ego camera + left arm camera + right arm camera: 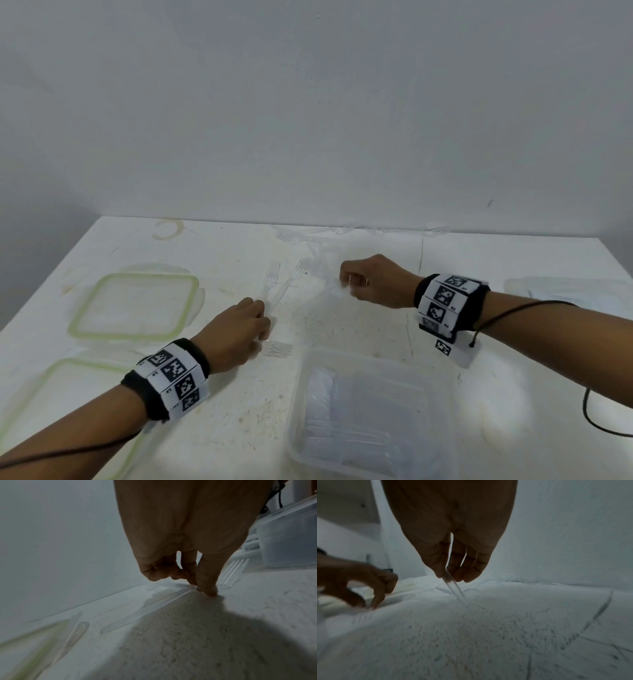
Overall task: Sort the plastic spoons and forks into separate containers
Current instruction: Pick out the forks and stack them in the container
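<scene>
Right wrist: right hand [453, 545] grip pinches clear utensil [453, 588]; left hand [236, 330] fingertips press fork handle [270, 298].

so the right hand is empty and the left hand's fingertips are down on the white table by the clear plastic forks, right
Not quite: the right hand is not empty. The right wrist view shows it pinching a thin clear plastic utensil handle that slants down to the white table. The left hand's fingertips are down on the table by the clear plastic forks.
</scene>
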{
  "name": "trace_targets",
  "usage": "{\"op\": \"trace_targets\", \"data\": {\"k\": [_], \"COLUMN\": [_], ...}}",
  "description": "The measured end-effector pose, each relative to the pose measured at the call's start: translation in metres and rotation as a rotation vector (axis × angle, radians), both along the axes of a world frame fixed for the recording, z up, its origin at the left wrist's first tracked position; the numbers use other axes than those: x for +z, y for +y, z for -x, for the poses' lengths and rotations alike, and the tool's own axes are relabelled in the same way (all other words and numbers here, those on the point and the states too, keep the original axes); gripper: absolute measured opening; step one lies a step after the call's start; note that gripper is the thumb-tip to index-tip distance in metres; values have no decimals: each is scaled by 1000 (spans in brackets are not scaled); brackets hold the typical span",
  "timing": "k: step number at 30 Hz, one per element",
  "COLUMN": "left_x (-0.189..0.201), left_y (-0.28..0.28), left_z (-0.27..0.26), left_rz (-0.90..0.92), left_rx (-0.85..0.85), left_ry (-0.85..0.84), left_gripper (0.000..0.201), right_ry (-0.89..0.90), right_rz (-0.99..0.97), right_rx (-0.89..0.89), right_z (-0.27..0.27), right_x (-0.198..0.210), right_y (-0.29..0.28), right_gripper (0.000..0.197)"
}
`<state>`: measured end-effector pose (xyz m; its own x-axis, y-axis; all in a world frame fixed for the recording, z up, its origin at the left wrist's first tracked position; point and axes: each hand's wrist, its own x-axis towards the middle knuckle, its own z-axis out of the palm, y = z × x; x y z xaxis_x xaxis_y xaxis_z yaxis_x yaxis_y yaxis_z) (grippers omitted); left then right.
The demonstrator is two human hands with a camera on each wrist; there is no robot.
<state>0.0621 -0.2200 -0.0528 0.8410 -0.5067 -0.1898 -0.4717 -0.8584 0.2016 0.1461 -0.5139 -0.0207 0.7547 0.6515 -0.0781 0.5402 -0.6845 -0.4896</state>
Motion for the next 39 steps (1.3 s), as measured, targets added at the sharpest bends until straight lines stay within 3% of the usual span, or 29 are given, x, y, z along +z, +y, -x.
{"op": "trace_targets", "data": {"k": [8, 11, 14, 17, 19, 24, 28, 32, 34, 36, 39], "left_x": [15, 34, 44, 33, 18, -14, -17, -9, -8, -12, -17], "left_y": [-13, -14, -15, -9, -6, -5, -8, -16, -23, -30, -38], "left_z": [-2, -5, -19, -46, -62, -82, -89, -86, -84, -82, -82], "left_rz": [176, 413, 634, 482, 330, 71, 26, 92, 161, 176, 139], "left_rx": [10, 149, 418, 592, 658, 662, 636, 600, 584, 573, 578], "left_ry": [73, 213, 172, 26, 54, 130, 156, 131, 124, 139, 181], "left_gripper": [17, 21, 25, 26, 22, 39, 21, 10, 5, 14, 43], "right_ry": [278, 276, 281, 276, 270, 280, 134, 52, 86, 162, 282], "right_rz": [-193, -198, -223, -164, -133, -71, 70, 134, 144, 151, 144], "right_rx": [-282, -351, -455, -484, -494, -504, -379, -267, -279, -336, -395], "right_z": [-20, -28, -35, -40, -42, -43, -41, -42, -44, -46, -47], "right_x": [18, 14, 6, -2, -4, -5, -6, -5, -6, -10, -14], "right_y": [0, 4, 7, 8, 5, -11, -18, -8, 2, 11, 20], "right_gripper": [15, 14, 12, 24, 27, 33, 42, 14, 10, 24, 36]}}
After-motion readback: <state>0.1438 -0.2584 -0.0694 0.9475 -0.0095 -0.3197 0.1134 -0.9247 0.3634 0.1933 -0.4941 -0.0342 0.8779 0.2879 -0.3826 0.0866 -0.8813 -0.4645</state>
